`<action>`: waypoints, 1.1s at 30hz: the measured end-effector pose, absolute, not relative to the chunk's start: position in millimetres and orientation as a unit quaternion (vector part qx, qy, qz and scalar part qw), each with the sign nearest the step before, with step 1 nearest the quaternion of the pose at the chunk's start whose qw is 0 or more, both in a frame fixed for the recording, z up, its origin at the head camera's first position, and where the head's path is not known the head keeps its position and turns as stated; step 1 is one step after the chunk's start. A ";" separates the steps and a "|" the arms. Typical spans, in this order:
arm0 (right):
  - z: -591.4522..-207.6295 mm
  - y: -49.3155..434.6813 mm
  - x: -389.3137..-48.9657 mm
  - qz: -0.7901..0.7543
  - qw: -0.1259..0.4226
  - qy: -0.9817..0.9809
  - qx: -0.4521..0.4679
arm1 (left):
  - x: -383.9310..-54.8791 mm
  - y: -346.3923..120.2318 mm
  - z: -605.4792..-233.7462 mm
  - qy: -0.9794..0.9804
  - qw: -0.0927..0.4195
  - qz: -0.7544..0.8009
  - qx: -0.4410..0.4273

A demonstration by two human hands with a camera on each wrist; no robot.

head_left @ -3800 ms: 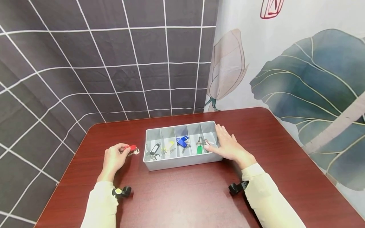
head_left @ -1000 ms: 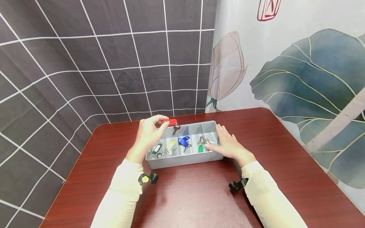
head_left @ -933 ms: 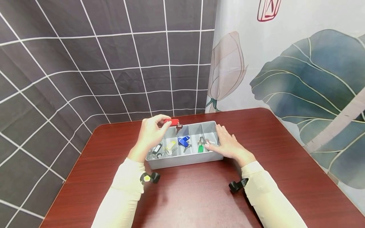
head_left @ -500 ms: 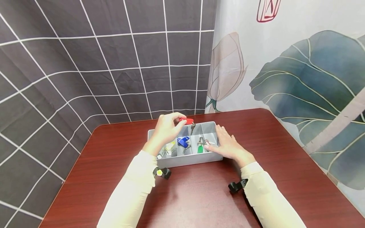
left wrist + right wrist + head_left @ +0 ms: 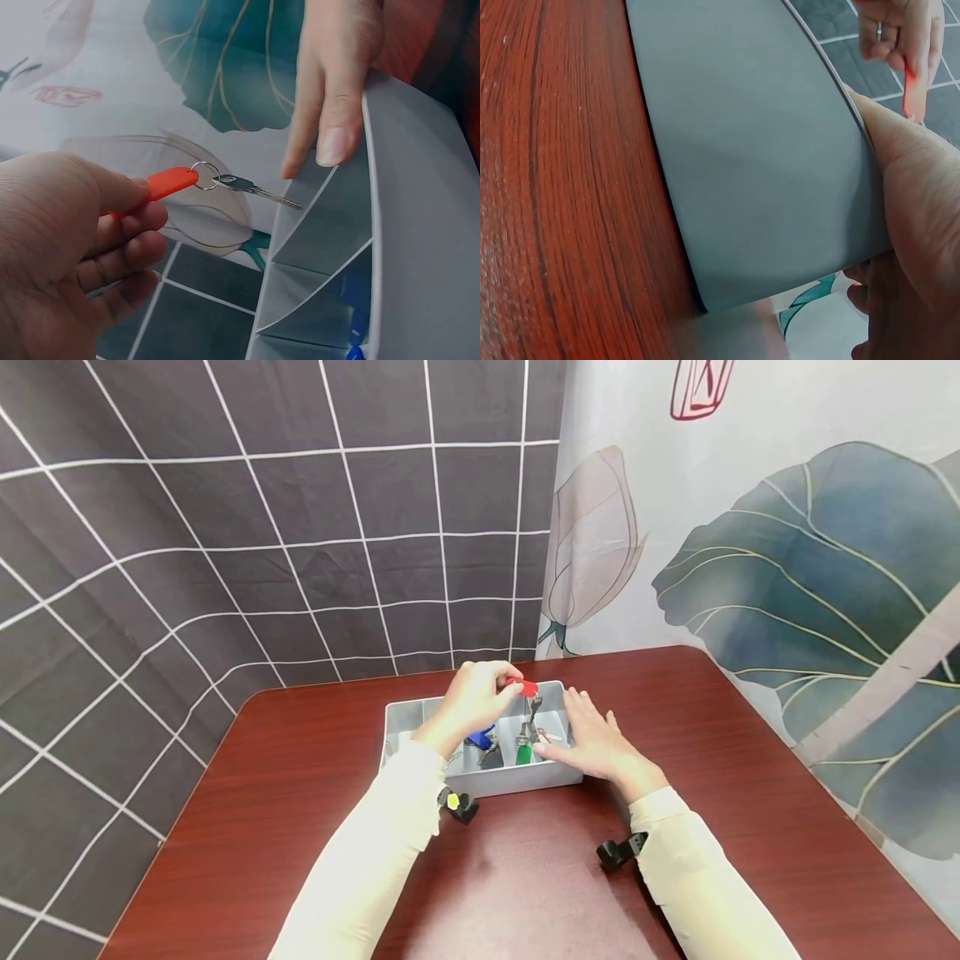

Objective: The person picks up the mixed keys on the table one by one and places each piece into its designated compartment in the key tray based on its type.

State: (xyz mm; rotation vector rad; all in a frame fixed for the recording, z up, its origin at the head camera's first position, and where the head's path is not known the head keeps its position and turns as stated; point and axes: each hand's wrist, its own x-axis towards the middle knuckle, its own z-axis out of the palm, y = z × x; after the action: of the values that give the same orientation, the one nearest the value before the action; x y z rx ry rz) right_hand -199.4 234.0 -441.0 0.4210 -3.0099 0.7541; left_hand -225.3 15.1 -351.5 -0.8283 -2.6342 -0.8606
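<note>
My left hand (image 5: 480, 695) pinches a red key tag (image 5: 522, 686) between thumb and fingers, over the right part of a grey divided box (image 5: 525, 777). From its ring hangs a key (image 5: 259, 193), its tip close over a compartment in the left wrist view. My right hand (image 5: 600, 743) lies against the box's right end, fingers straight along the outside, thumb over the front rim. A green key tag (image 5: 523, 754) with a key lies in the compartment left of that thumb. A blue tag (image 5: 480, 737) sits further left, partly covered by my left hand.
The box stands on a reddish-brown wooden table (image 5: 300, 760). Behind it hang a dark grid-patterned cloth (image 5: 300, 527) and a white cloth printed with lotus leaves (image 5: 810, 552). My left forearm covers the box's left compartments in part.
My left hand has carried the red key tag and key from the table left of the box, rightward across it to the right-hand compartments. My right hand stays at the right end.
</note>
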 end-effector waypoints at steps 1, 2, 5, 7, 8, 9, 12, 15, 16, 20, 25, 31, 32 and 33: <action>-441.2 234.1 -199.5 0.237 0.007 -0.962 0.134 | -226.2 17.3 -352.7 -0.906 0.120 -0.292 -0.283; -441.2 234.1 -199.6 0.235 0.010 -0.962 0.135 | -226.9 19.4 -353.8 -0.908 0.115 -0.290 -0.281; -440.8 233.6 -199.6 0.229 0.015 -0.964 0.134 | -228.5 24.2 -357.0 -0.912 0.106 -0.286 -0.275; -440.3 233.2 -199.2 0.225 0.016 -0.965 0.132 | -229.6 26.5 -359.0 -0.913 0.104 -0.285 -0.273; -440.1 233.1 -198.9 0.223 0.016 -0.966 0.131 | -230.2 27.6 -359.7 -0.913 0.104 -0.285 -0.273; -439.9 233.1 -198.7 0.221 0.015 -0.966 0.130 | -230.8 28.5 -360.2 -0.913 0.105 -0.284 -0.272; -439.6 233.0 -198.4 0.217 0.010 -0.968 0.128 | -232.2 31.1 -360.5 -0.913 0.106 -0.285 -0.273; -439.4 233.1 -198.6 0.217 0.008 -0.968 0.127 | -233.6 34.2 -359.9 -0.911 0.109 -0.284 -0.278; -439.6 233.2 -199.0 0.219 0.008 -0.967 0.127 | -234.0 35.3 -359.5 -0.910 0.111 -0.285 -0.282; -439.0 233.6 -198.7 0.225 0.006 -0.966 0.124 | -235.8 40.5 -357.9 -0.905 0.115 -0.290 -0.291; -439.2 234.3 -198.4 0.226 0.006 -0.966 0.125 | -237.8 45.4 -360.0 -0.908 0.097 -0.297 -0.281; -439.7 233.8 -198.6 0.226 0.011 -0.966 0.128 | -242.1 47.8 -367.2 -0.919 0.072 -0.274 -0.275; -439.6 234.0 -198.3 0.229 0.011 -0.965 0.128 | -242.7 48.3 -368.1 -0.920 0.068 -0.268 -0.277; -439.6 233.9 -198.0 0.231 0.012 -0.964 0.129 | -243.1 48.7 -368.9 -0.921 0.064 -0.262 -0.280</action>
State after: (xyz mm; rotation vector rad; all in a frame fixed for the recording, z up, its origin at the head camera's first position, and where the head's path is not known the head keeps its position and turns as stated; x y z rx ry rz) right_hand -198.0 233.9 -439.6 0.4014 -3.0066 0.7205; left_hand -243.1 48.7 -368.9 -0.8450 -2.7813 -0.7910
